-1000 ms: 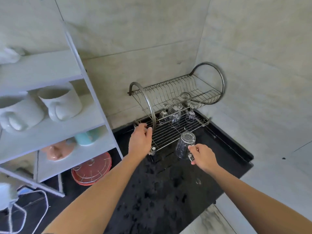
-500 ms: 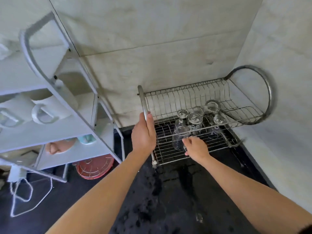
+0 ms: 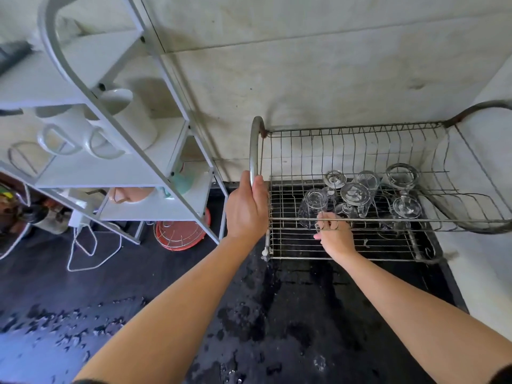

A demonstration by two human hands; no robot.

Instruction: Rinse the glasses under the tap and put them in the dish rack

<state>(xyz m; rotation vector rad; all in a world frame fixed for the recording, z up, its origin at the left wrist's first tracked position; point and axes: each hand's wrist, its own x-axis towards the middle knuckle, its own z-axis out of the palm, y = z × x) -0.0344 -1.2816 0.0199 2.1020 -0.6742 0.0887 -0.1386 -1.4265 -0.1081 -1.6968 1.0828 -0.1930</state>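
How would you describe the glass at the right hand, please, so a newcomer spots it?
Find the wire dish rack against the wall; upturned glasses stand on its lower tier. This glass is the leftmost, the only one the right hand touches.
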